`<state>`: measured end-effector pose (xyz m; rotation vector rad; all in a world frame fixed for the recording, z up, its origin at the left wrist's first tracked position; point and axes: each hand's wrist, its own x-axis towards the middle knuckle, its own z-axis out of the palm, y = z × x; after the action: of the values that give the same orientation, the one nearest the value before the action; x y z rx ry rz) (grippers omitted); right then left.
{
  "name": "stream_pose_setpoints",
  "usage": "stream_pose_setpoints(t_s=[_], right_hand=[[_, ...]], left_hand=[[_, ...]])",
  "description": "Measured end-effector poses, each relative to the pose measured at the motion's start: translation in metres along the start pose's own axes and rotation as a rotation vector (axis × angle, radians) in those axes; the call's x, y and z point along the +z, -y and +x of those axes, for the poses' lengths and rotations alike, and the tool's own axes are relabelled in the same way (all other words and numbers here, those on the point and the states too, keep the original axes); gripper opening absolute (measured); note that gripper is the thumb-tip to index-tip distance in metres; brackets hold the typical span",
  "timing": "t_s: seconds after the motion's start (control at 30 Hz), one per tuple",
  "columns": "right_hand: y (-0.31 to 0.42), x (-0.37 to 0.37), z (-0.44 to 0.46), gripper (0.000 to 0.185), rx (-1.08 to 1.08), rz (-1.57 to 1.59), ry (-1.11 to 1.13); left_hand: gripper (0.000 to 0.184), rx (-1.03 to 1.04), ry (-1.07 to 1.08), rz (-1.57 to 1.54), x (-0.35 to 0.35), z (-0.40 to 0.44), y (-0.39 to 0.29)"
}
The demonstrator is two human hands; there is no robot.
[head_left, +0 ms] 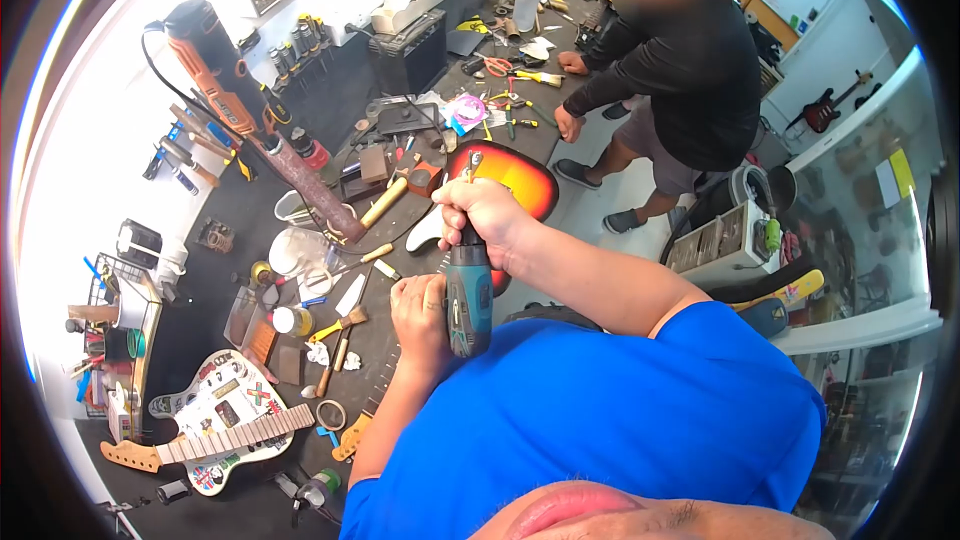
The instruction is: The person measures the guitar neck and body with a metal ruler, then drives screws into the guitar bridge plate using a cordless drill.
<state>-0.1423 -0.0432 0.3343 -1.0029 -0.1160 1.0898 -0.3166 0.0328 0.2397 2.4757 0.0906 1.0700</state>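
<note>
A teal and black power drill point(468, 300) is in front of my chest, its front end pointing toward the far side of the bench. My right hand point(478, 212) is closed round its black front part, and a small metal tip point(475, 162) sticks out beyond the fingers. Close against the drill's left side, my left hand point(418, 315) is curled into a fist; what lies inside its fingers is hidden. Beneath both hands is a sunburst electric guitar point(525, 185), partly covered. Its wooden headstock point(352, 437) shows beside my left forearm.
A sticker-covered white guitar point(222, 410) lies at lower left. Brushes, including a paintbrush point(340, 325), and a tape roll point(331, 414) lie nearby. An orange power tool point(215, 70) stands at upper left. Across the bench, another person point(680, 60) leans with hands near scattered tools.
</note>
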Motion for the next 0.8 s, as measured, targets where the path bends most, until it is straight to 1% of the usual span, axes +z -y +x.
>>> stream_pose_setpoints(t_s=[0.03, 0.13, 0.2, 0.27, 0.3, 0.33, 0.37, 0.4, 0.43, 0.47, 0.5, 0.53, 0.57, 0.6, 0.63, 0.73, 0.77, 0.8], right_hand=[[0.0, -0.002, 0.001, 0.023, 0.002, 0.006, -0.004], [0.007, -0.005, 0.002, 0.022, -0.012, 0.03, 0.0], [0.012, -0.001, 0.001, 0.022, -0.038, 0.06, 0.023], [0.009, -0.013, 0.001, 0.028, 0.002, 0.186, 0.127], [0.007, -0.026, 0.001, 0.032, -0.01, 0.198, 0.269], [-0.001, -0.047, 0.002, 0.039, -0.014, 0.225, 0.406], [-0.002, -0.066, -0.006, 0.059, 0.002, 0.094, 0.528], [-0.003, -0.085, -0.014, 0.083, 0.001, -0.041, 0.654], [-0.007, -0.102, -0.025, 0.089, -0.097, -0.267, 0.66], [-0.005, -0.118, -0.032, 0.094, -0.209, -0.502, 0.671], [0.0, -0.133, -0.041, 0.089, -0.231, -0.549, 0.678], [0.006, -0.148, -0.042, 0.084, -0.181, -0.578, 0.664], [0.014, -0.163, -0.043, 0.079, -0.133, -0.609, 0.65], [0.022, -0.178, -0.043, 0.075, -0.087, -0.641, 0.636], [0.031, -0.194, -0.047, 0.061, -0.117, -0.672, 0.465], [0.047, -0.262, -0.04, 0.051, -0.2, -0.587, 0.358], [0.056, -0.283, -0.037, 0.045, -0.177, -0.512, 0.353], [0.07, -0.293, -0.037, 0.044, -0.134, -0.425, 0.389]], left_hand=[[0.033, 0.0, -0.003, -0.01, 0.003, -0.001, -0.001], [0.037, -0.145, -0.051, -0.203, 0.028, -0.015, 0.001], [0.04, -0.329, 0.046, -0.336, 0.042, -0.018, -0.013], [0.037, -0.394, 0.073, -0.364, 0.048, -0.012, -0.022], [0.032, -0.375, 0.056, -0.328, 0.045, 0.004, -0.028], [0.033, -0.4, 0.041, -0.383, 0.043, 0.012, -0.034], [0.034, -0.425, 0.025, -0.438, 0.041, 0.02, -0.04], [0.041, -0.482, -0.014, -0.584, 0.043, 0.027, -0.048], [0.064, -0.57, 0.035, -0.794, 0.043, 0.038, -0.06], [0.069, -0.589, 0.082, -0.771, 0.053, 0.037, -0.067], [0.073, -0.608, 0.127, -0.748, 0.065, 0.034, -0.074], [0.078, -0.627, 0.172, -0.729, 0.08, 0.031, -0.081], [0.103, -0.566, 0.215, -0.892, 0.109, 0.018, -0.074], [0.105, -0.527, 0.259, -0.806, 0.121, 0.022, -0.085], [0.107, -0.488, 0.308, -0.719, 0.133, 0.026, -0.095], [0.103, -0.444, 0.364, -0.628, 0.159, 0.046, -0.128], [0.1, -0.423, 0.355, -0.643, 0.168, 0.057, -0.134], [0.096, -0.399, 0.346, -0.66, 0.175, 0.069, -0.139]])
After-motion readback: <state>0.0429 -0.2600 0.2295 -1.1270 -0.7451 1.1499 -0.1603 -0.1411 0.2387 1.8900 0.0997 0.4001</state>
